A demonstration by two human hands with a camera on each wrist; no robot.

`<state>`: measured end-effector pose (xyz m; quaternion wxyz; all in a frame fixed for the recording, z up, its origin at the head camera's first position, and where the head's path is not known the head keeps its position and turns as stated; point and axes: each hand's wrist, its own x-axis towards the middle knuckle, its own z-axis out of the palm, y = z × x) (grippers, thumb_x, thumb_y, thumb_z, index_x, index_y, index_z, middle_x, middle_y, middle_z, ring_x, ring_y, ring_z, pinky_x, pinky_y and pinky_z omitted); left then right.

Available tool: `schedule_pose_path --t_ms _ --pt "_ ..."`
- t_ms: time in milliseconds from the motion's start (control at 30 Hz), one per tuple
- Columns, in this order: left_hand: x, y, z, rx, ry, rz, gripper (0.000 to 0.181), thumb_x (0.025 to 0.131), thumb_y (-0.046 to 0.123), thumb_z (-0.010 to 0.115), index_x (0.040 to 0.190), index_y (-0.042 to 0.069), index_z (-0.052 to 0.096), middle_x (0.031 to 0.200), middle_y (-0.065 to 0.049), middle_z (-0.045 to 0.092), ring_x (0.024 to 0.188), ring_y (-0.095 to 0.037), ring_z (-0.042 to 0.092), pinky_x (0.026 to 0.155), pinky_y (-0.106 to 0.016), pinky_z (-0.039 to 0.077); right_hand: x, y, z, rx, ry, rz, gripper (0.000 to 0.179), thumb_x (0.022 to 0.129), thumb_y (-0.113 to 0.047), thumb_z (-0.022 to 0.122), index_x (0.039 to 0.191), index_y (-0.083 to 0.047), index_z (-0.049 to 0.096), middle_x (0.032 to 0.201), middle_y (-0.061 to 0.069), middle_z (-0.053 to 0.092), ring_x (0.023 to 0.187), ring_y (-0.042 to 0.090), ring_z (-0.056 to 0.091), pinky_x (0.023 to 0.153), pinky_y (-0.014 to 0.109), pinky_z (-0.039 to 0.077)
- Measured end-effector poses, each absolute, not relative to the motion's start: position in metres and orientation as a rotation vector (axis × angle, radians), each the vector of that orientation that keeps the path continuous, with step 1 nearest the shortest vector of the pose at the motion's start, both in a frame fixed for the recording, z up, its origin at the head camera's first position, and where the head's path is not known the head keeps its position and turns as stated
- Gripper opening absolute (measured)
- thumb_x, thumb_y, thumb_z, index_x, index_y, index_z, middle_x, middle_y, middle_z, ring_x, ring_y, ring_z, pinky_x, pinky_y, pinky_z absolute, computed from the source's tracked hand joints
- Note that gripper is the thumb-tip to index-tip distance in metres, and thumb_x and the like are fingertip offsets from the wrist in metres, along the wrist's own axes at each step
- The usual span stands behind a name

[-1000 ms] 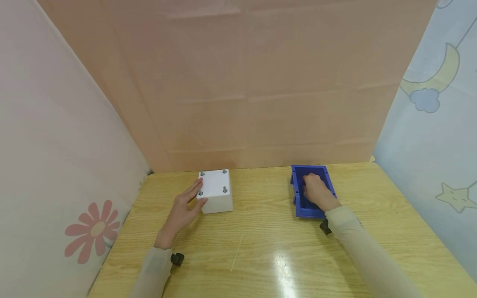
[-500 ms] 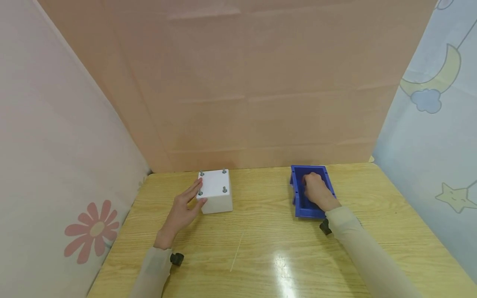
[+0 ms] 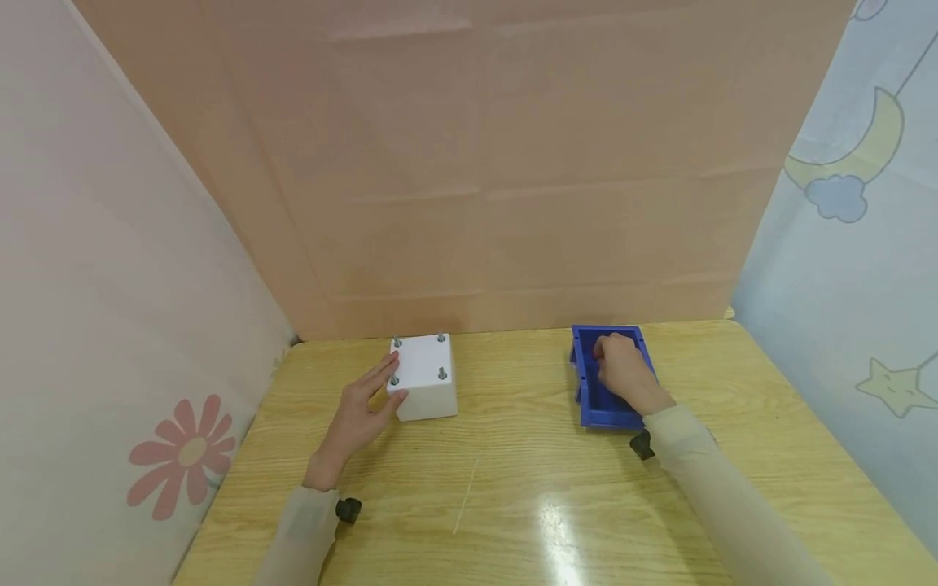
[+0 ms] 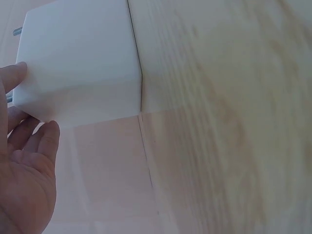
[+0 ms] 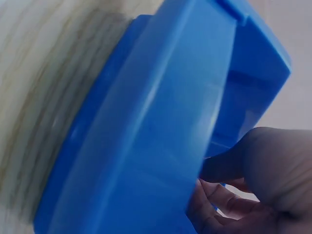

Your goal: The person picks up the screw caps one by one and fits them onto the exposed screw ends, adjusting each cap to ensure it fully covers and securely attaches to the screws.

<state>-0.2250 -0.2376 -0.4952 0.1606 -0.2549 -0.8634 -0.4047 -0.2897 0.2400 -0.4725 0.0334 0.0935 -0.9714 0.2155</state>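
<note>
A white box-shaped block (image 3: 421, 362) stands on the table at centre left, with a metal bolt end sticking up near each top corner, such as the bolt (image 3: 442, 373) at the near right. My left hand (image 3: 359, 415) holds the block at its left side, thumb on the near face and fingers at the left edge; the left wrist view shows the thumb and fingers around its corner. My right hand (image 3: 625, 374) is inside a blue plastic bin (image 3: 611, 419), fingers bent inward. In the right wrist view the bin's wall (image 5: 146, 136) hides the fingertips, so anything between them is out of sight.
Both items stand on a wood-grain table (image 3: 513, 456), near its far edge. A brown paper-like backdrop (image 3: 476, 203) rises behind it. Patterned fabric walls close off the left and right. A small black device (image 3: 348, 510) sits at each wrist.
My right hand has risen slightly inside the bin. The left hand, the block and the bin have stayed in place.
</note>
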Motion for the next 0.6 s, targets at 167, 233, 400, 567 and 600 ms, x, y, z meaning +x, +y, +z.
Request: schedule_pose_path --t_ms 167,233,400,567,600 --pt "-0.224 -0.237 -0.495 -0.720 -2.469 -1.143 0.061 0.101 0.010 0.076 0.155 -0.003 0.051 0.165 -0.014 0.047 0.152 -0.039 0.045 0.115 -0.049 0.047 -0.285 0.237 -0.468 0.303 -2.956 0.652 0.019 0.094 0.008 0.059 0.107 0.010 0.072 0.105 0.025 0.066 0.095 0.038 0.067 0.078 0.053 0.062" --pt "-0.224 -0.237 -0.495 -0.717 -2.471 -1.149 0.061 0.101 0.010 0.076 0.155 -0.003 0.051 0.166 -0.013 0.047 0.152 -0.038 0.044 0.115 -0.048 0.047 -0.283 0.236 -0.466 0.304 -2.939 0.654 0.019 0.094 0.009 0.060 0.108 0.010 0.072 0.105 0.025 0.066 0.095 0.038 0.067 0.078 0.052 0.062" --pt "-0.223 -0.237 -0.494 -0.715 -2.451 -1.163 0.059 0.100 0.009 0.076 0.153 -0.003 0.053 0.163 -0.016 0.050 0.149 -0.040 0.049 0.112 -0.047 0.051 -0.279 0.235 -0.463 0.341 -2.870 0.655 0.016 0.095 0.009 0.062 0.105 0.011 0.074 0.100 0.024 0.067 0.095 0.041 0.068 0.080 0.055 0.062" --pt "-0.223 -0.237 -0.495 -0.733 -2.399 -1.233 0.055 0.098 0.003 0.077 0.149 -0.004 0.058 0.159 -0.020 0.054 0.143 -0.042 0.055 0.107 -0.048 0.056 -0.276 0.234 -0.458 0.413 -2.753 0.670 0.014 0.093 0.013 0.063 0.099 0.012 0.075 0.095 0.026 0.071 0.090 0.045 0.070 0.078 0.056 0.063" --pt "-0.223 -0.237 -0.495 -0.736 -2.389 -1.249 0.055 0.098 0.003 0.077 0.149 -0.004 0.058 0.159 -0.020 0.054 0.142 -0.042 0.056 0.106 -0.048 0.057 -0.276 0.234 -0.456 0.423 -2.731 0.677 0.014 0.092 0.013 0.062 0.099 0.013 0.075 0.095 0.027 0.071 0.089 0.045 0.070 0.077 0.057 0.063"
